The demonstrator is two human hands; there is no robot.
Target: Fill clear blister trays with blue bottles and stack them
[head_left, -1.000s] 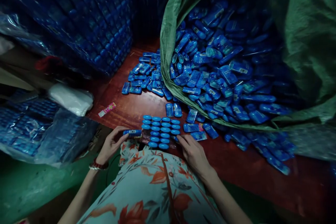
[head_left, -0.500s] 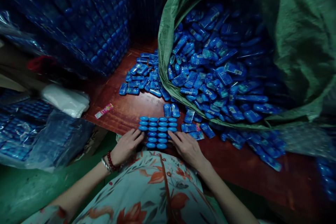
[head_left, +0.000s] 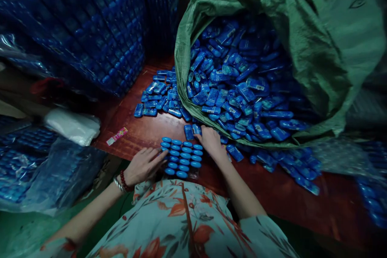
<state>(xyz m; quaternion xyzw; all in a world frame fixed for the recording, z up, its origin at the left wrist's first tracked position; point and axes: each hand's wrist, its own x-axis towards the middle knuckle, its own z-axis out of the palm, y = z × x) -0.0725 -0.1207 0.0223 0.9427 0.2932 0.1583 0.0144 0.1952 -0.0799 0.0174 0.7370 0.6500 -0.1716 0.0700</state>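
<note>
Small blue, oval-ended packs stand in neat rows as a block [head_left: 179,155] on the table, near my body. My left hand [head_left: 146,164] rests against the block's left side, its fingers stretched out and holding nothing. Beyond the block, my right hand [head_left: 210,140] reaches to a pair of loose packs in front of the sack. Its fingers and thumb close on the right-hand blue pack [head_left: 196,130]; the other blue pack [head_left: 188,132] lies just left of it. Part of the grip is hidden behind my knuckles.
A large green woven sack [head_left: 184,28] lies open with many blue packs inside. More packs [head_left: 160,94] are heaped left of it on the red-brown table [head_left: 133,137]. Tall wrapped stacks [head_left: 99,28] rise at back left. A pink strip [head_left: 117,136] and white plastic [head_left: 72,125] lie left.
My right hand has left the block's right side and moved forward to the loose packs. My left hand stays at the block, which now sits slightly skewed. The view has shifted a little.
</note>
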